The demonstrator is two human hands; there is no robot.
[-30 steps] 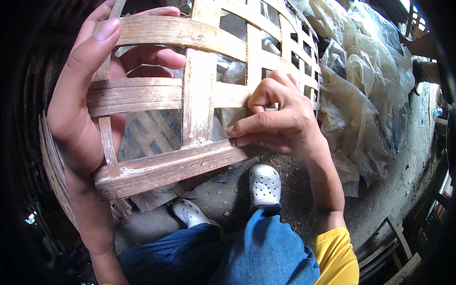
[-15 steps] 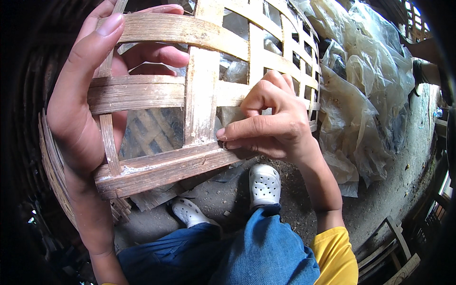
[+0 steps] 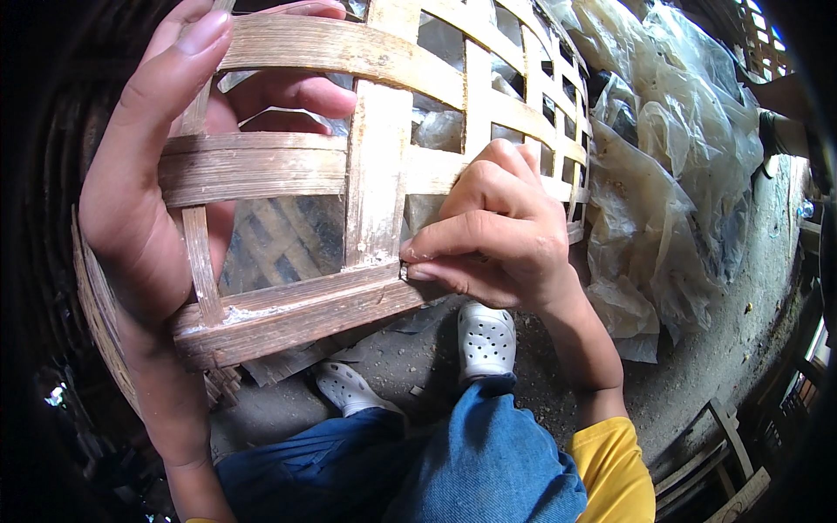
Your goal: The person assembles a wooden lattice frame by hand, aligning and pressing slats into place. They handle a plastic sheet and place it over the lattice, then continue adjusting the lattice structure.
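A woven bamboo lattice panel (image 3: pixel 377 174) of wide flat strips is held up in front of me, with a thicker wooden rail (image 3: pixel 296 315) along its lower edge. My left hand (image 3: pixel 144 174) grips its left side, the thumb over the outer strip and the fingers reaching behind through the gaps. At the rail, beside the foot of a wide upright strip, my right hand (image 3: pixel 497 231) is closed in a pinch. A tiny pale bit (image 3: pixel 404 271) shows at its fingertips, too small to name. Whitish residue (image 3: pixel 248 312) lines the joint of strips and rail.
Crumpled clear plastic sheeting (image 3: pixel 667 183) lies at the right on the grey floor (image 3: pixel 715 349). Curved bamboo strips (image 3: pixel 109 322) stand at the left. Wooden slats (image 3: pixel 728 466) lie at the lower right. My white clogs (image 3: pixel 486 340) are below the panel.
My right fingertips have shifted slightly at the rail, and a tiny bit now shows between them. The panel has moved only a little; my left hand keeps its grip.
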